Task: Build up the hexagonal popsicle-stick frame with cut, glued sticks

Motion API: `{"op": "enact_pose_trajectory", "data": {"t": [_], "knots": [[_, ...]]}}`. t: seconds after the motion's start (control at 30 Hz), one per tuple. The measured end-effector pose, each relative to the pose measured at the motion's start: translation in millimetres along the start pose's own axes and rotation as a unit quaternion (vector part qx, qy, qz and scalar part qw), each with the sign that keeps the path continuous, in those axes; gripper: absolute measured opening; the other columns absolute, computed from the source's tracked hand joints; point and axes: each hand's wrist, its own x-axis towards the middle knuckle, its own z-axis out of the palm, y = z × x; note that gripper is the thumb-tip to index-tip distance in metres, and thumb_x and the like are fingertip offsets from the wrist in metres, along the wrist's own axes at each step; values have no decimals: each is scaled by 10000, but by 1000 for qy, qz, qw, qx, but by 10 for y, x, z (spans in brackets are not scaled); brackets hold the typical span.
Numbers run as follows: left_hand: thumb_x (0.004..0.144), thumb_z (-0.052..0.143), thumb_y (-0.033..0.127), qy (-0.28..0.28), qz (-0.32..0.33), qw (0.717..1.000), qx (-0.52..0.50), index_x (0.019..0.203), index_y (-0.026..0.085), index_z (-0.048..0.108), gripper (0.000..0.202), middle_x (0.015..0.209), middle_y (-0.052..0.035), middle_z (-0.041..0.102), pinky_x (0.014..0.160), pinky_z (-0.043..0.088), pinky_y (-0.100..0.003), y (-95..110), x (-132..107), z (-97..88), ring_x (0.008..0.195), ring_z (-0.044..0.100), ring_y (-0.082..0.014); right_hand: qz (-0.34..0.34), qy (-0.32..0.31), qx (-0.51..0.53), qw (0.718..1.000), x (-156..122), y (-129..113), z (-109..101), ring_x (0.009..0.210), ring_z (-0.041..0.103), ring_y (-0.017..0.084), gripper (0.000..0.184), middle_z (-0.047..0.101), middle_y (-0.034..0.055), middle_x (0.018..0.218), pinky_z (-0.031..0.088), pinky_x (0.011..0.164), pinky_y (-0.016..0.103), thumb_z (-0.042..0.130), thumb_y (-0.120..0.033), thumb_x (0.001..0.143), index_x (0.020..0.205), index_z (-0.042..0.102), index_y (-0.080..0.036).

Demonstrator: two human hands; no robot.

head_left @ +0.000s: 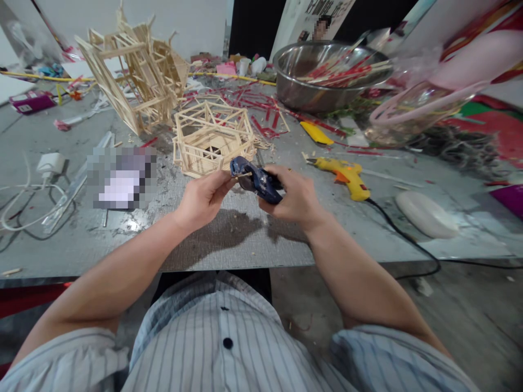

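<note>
My right hand (pixel 296 195) is wrapped round a dark blue hand cutter (pixel 261 182) just above the table, near its front edge. Pinched between the fingers of my left hand (pixel 206 198) is a thin wooden stick (pixel 244 176), whose end lies at the cutter's jaws. The stick's other end is hidden by my fingers. Right behind both hands sits a low, many-sided frame of wooden sticks (pixel 214 133). A taller, tilted stick structure (pixel 133 76) stands behind it to the left.
A yellow glue gun (pixel 343 173) with a black cord lies right of my hands, near a white oval object (pixel 425 214). Farther back are a yellow-handled tool (pixel 316 133), red strips (pixel 267 117) and a steel bowl (pixel 294 92) of sticks. A white charger (pixel 52 163) lies left.
</note>
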Motion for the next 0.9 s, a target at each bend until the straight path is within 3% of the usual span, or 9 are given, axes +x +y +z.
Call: {"op": "enact_pose_trajectory", "data": {"t": [0.27,0.57,0.9], "knots": [[1037,306,481,0,-15,999,49,774,197,568,467,595,3,559,497,356,-233,28,-6,0,524,502,-93,3,-12,15,1000,-16,-32,0,955,708,313,526,746,93,1072,551,774,440,596,-311,670,1192,590,-249],[1027,379,468,10,-23,997,77,881,174,663,435,641,-7,643,504,354,-215,5,-47,23,533,538,-84,10,-34,24,999,-26,-77,38,888,709,314,467,743,117,1010,547,736,432,577,-331,694,1147,596,-220],[1033,398,372,30,-30,994,103,936,182,701,370,746,-43,704,563,412,-233,-17,-63,69,655,638,-125,25,-29,30,999,13,-67,154,885,704,318,464,736,123,1003,541,730,433,570,-285,697,1156,560,-224]]}}
